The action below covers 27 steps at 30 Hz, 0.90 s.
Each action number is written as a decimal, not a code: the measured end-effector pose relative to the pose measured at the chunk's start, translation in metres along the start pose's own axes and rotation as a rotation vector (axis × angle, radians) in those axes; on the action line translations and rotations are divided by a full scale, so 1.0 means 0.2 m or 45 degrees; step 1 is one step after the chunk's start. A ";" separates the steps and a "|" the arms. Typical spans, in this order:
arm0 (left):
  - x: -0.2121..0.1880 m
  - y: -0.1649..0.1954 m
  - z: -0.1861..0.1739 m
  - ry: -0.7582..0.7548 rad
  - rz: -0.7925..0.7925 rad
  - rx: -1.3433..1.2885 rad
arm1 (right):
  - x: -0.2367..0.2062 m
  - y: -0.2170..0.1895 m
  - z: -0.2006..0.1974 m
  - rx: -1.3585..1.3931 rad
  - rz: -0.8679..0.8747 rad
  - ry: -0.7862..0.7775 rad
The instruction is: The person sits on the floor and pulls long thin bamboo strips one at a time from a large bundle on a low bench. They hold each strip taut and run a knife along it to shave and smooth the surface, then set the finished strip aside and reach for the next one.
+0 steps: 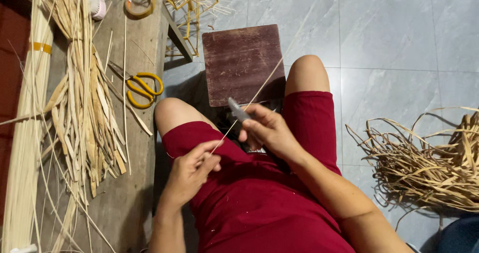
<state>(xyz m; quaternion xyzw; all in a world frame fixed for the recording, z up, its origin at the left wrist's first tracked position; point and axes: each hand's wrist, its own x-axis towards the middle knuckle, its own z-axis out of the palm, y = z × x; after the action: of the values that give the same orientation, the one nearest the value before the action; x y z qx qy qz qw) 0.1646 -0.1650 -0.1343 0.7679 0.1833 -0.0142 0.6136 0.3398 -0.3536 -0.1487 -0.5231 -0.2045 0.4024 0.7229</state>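
Bamboo strip (259, 91), thin and pale, runs as a slanted line above the person's lap, crossing in front of the dark brown board (243, 63) that lies on the grey tiled floor (399, 28) just beyond the knees. Its lower end is pinched between thumb and forefinger of the left hand (192, 170), whose fingers are closed on it just on the near side of the board, over the red shorts (259, 203). Its upper end reaches up past the board's right edge.

Largest around the board is the floor itself, then the low wooden table (132, 193) to the board's left, which carries a long heap of split bamboo slats (87, 98) and a bundle of pale straight sticks (25, 148) farther left still. Well to the board's right lies a tangled pile of curled bamboo shavings (429, 163).

Right hand (267, 131), just near of the board's lower right corner, is curled shut around a small knife (238, 109), whose grey blade meets the strip.

Yellow-handled scissors (142, 89) rest on the table edge, left of the board. Beyond the board's far left corner stand a small frame of yellow sticks (187, 3) and a roll of tape (139, 2).
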 end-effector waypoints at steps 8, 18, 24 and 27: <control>0.06 0.04 0.03 0.166 0.090 0.007 | 0.02 -0.08 -0.11 -0.027 0.033 0.187; -0.14 -0.19 -0.19 0.116 0.058 -0.073 | -0.02 -0.19 -0.30 0.129 -0.200 0.428; -0.20 -0.25 -0.27 0.137 -0.062 0.004 | -0.07 -0.25 -0.37 0.092 -0.273 0.429; -0.23 -0.26 -0.32 0.153 -0.097 0.030 | -0.09 -0.27 -0.41 0.110 -0.287 0.457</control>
<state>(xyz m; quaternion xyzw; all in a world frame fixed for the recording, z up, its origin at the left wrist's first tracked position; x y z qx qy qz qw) 0.0933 -0.1075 -0.1555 0.7671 0.2486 0.0064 0.5914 0.4072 -0.4227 -0.1271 -0.5285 -0.1124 0.2278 0.8100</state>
